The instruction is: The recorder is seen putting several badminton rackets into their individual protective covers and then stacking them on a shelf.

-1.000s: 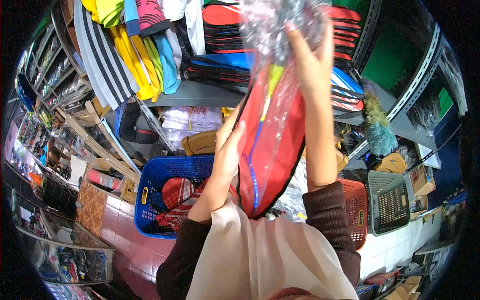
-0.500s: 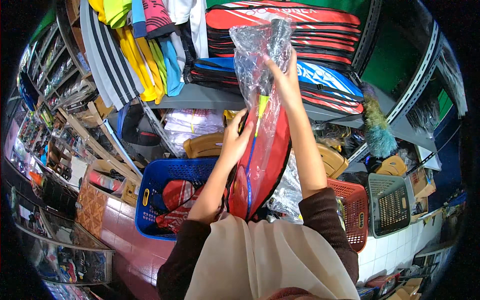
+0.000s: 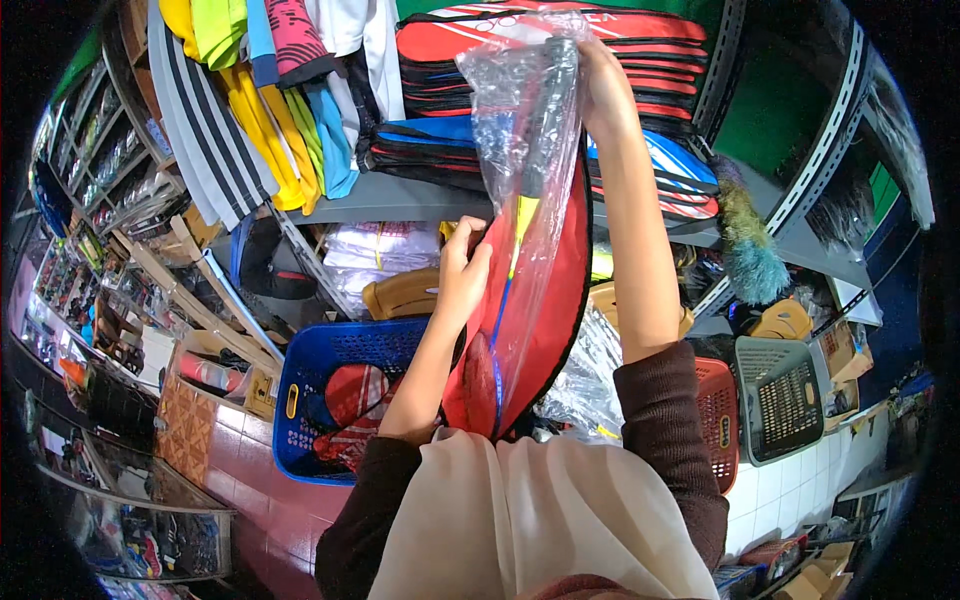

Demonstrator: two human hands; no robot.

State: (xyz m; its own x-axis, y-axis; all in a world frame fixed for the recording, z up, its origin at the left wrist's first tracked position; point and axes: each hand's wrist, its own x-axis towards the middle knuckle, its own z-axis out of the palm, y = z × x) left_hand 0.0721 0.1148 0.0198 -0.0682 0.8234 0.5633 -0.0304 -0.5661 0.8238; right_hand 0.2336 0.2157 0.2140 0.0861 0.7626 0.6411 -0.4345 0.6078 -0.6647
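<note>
In front of me I hold a red racket bag (image 3: 550,310) with black edging, tilted upward. Against it lies a badminton racket (image 3: 528,214) with a grey grip, a yellow cone and a blue shaft, wrapped in a clear plastic sleeve (image 3: 494,85). My left hand (image 3: 463,278) is closed on the bag's left edge, thumb on the near side. Up beside the racket's grip, my right hand (image 3: 608,95) curls round the upper right edge of the bag; the sleeve touches its fingers, which are partly hidden. The racket's head is mostly hidden low in the bag.
Stacked red bags (image 3: 650,48) and blue bags (image 3: 425,150) fill the grey shelf (image 3: 395,200) ahead. Shirts hang at the left. Below stand a blue basket (image 3: 300,345), a red basket (image 3: 718,420) and a grey basket (image 3: 775,365). A fluffy duster (image 3: 752,255) hangs at the right.
My right hand has moved up and right, from the racket's grip to the bag's upper edge. The bag's right side spreads wider. My left hand stays near its place on the left edge.
</note>
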